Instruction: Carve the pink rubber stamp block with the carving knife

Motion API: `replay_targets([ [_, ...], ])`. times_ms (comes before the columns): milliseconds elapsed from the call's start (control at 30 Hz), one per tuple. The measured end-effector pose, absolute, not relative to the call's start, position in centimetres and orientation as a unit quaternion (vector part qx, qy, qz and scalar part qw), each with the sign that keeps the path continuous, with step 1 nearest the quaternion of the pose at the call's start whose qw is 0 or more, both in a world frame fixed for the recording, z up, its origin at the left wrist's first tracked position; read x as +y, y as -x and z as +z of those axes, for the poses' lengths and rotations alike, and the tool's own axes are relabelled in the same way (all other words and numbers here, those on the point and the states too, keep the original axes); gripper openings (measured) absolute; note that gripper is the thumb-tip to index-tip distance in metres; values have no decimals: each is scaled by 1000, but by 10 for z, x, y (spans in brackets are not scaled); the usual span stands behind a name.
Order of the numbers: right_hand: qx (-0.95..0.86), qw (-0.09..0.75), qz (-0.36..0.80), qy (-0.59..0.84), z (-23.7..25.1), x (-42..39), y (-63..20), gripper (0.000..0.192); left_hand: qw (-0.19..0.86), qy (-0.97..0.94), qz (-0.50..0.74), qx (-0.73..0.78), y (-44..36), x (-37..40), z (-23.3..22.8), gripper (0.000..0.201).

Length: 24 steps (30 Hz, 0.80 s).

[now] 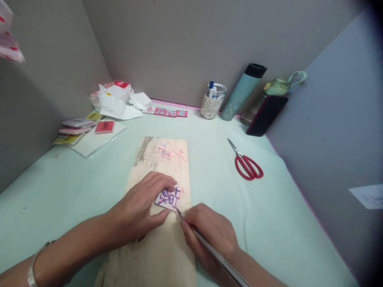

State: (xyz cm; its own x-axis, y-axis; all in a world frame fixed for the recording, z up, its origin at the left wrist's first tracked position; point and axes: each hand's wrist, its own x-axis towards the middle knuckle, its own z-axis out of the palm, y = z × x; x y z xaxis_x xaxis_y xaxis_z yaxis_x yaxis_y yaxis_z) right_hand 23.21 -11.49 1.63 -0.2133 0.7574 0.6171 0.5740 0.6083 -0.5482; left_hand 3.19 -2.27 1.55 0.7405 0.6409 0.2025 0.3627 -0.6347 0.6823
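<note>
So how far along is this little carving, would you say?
Some cutting looks done: pink shavings lie on the wooden board, and finished-looking pink character blocks sit by the wall. In hand: the left hand steadies a small pink block with purple characters while the right hand holds a carving knife at its lower edge. How much remains uncut, I cannot tell.

Bare forearms, no sleeves; silver bangle point(35, 259) on left wrist.

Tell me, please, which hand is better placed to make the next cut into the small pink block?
Probably the right hand: it grips the thin metal carving knife, tip at the small pink block, which the left hand pins down.
</note>
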Motion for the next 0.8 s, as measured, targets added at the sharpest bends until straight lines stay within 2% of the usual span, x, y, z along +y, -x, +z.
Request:
replay_targets([
  [333, -779, 447, 94, 429, 14, -118, -234, 19, 320, -878, 212, 287, -32, -21, 16, 38],
  [500, -796, 417, 74, 432, 12, -117, -236, 19, 318, -878, 213, 287, -32, -21, 16, 37],
  [633, -784, 437, 61, 438, 16, -114, -235, 18, 319, -878, 217, 283, -31, -21, 16, 35],
  [800, -773, 427, 91, 461, 23, -114, -235, 17, 320, -879, 214, 282, -32, -20, 17, 33],
])
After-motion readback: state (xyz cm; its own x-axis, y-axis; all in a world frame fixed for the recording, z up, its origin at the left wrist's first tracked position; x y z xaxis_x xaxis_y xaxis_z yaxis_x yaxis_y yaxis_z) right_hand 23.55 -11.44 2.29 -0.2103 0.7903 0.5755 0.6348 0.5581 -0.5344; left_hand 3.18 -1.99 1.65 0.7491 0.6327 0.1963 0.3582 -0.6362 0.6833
